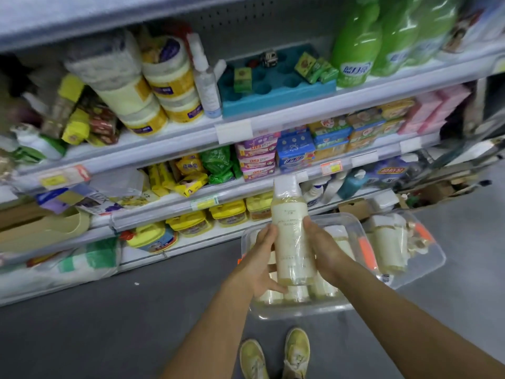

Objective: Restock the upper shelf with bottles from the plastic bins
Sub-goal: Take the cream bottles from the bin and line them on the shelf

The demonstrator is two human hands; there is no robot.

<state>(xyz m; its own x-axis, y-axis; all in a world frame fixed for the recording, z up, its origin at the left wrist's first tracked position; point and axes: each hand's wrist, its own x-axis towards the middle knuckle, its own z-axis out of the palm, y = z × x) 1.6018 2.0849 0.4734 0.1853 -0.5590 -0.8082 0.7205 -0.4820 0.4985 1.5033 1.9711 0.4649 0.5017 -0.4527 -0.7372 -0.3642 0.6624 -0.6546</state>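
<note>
Above the clear plastic bin (352,222) on the floor, my left hand (259,265) and right hand (325,253) grip a cream bottle (293,236) upright, cap toward the shelves, its label print too small to read.

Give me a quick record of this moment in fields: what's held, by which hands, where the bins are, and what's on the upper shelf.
held item: pale yellow bottle, plastic-wrapped, upright
left hand: grips the bottle's left side
right hand: grips the bottle's right side
near bin: clear plastic, on the floor below the hands, more bottles inside
far bin: clear plastic, on the floor to the right, holds bottles
upper shelf: blue tray, green bottles, round tubs
stage: bottle lifted above the bin, not yet shelved
</note>
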